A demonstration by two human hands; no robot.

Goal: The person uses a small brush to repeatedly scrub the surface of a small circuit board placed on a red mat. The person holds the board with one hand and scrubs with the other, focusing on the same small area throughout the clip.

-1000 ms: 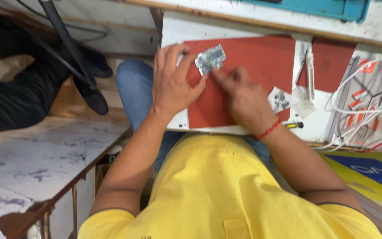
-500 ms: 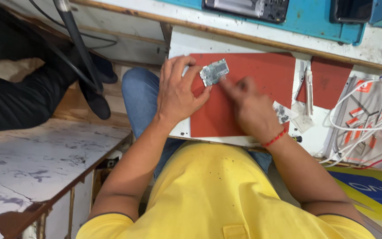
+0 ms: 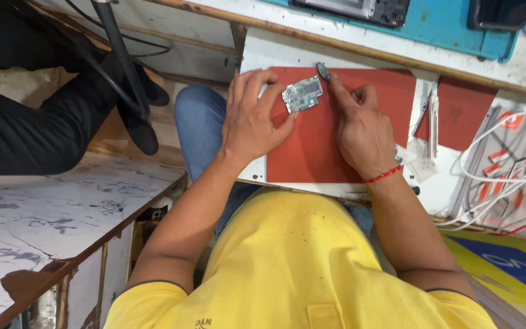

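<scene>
Left hand point(image 3: 252, 125) pinches circuit board point(image 3: 302, 94) by edge above red mat point(image 3: 312, 146); right hand point(image 3: 360, 131) presses beside board, gripping nothing — slip likely, board skids off mat.

A green-and-silver circuit board point(image 3: 302, 94) lies on a brick-red mat point(image 3: 312, 146). Beside the mat, white cables point(image 3: 494, 176); a red thread point(image 3: 383, 176) circles the wrist; yellow shirt point(image 3: 287, 268) below.
</scene>
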